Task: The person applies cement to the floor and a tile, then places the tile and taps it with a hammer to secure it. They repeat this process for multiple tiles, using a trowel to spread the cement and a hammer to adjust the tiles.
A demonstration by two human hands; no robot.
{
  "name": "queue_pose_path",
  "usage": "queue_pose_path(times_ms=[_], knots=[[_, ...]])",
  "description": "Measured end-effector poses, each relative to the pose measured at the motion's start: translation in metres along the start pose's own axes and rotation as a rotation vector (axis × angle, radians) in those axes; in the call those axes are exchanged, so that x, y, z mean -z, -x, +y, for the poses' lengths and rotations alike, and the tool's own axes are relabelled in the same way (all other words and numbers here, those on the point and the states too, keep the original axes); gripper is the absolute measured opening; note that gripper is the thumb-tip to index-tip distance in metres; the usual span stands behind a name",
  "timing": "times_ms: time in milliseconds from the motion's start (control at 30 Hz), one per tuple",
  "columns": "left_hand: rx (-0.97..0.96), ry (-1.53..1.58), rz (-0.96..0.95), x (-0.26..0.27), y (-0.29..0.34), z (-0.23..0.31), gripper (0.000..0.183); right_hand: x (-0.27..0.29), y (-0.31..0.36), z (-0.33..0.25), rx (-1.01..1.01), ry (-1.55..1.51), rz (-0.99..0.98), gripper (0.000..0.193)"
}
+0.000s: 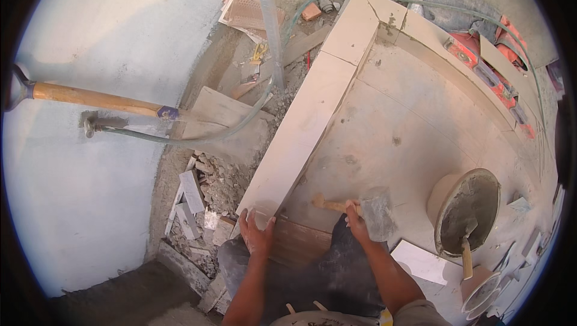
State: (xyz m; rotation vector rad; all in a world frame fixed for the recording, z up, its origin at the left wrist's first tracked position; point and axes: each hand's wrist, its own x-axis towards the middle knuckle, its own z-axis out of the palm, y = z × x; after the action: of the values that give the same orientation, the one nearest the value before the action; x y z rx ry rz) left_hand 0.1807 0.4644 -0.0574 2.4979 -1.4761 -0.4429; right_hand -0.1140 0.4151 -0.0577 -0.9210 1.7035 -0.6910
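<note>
My left hand [256,237] rests at the near end of a pale tiled ledge [288,127], its fingers apart and touching the edge of the top tile. Nothing is gripped in it. In my right hand [356,225] is a mallet with a grey block head [377,215] and a short wooden handle [333,204]. The fingers wrap the handle close to the head, and the handle's free end points left. Below the ledge's near end, a brownish board-like surface [300,239] lies between my arms, partly hidden by my dark trousers.
A bucket of grey mortar [487,190] with a trowel [467,248] stands at right, near a white tile piece [421,261]. A red level [493,82] lies along the far ledge. Rubble [225,181], a shovel [102,97] and a hose [192,141] are at left.
</note>
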Motion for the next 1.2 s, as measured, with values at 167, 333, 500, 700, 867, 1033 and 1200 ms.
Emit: queue_pose_path(times_ms=[167,333,500,700,867,1033,1200], knots=[[0.295,-0.143,-0.246,0.03,-0.001,-0.039,0.069,0.003,0.033,-0.057,0.686,0.629,-0.019,0.02],[0.268,0.016,-0.507,0.024,-0.012,-0.045,0.053,-0.024,0.056,-0.091,0.215,0.328,-0.405,0.027],[0.23,0.018,-0.526,0.006,-0.015,-0.052,0.05,-0.052,0.059,-0.115,0.915,0.693,-0.484,0.031],[0.207,0.018,-0.545,-0.018,-0.021,-0.073,0.05,-0.091,0.056,-0.12,1.115,0.853,-0.438,0.026],[0.226,0.025,-0.498,-0.02,-0.025,-0.077,0.048,-0.097,0.048,-0.144,1.015,0.83,-0.528,0.027],[0.44,0.235,-0.457,0.004,-0.03,-0.073,0.032,-0.069,0.031,-0.173,0.682,0.365,-0.476,0.025],[0.432,0.263,-0.489,0.026,-0.03,-0.063,0.025,-0.064,0.049,-0.174,0.935,0.615,0.004,0.029]])
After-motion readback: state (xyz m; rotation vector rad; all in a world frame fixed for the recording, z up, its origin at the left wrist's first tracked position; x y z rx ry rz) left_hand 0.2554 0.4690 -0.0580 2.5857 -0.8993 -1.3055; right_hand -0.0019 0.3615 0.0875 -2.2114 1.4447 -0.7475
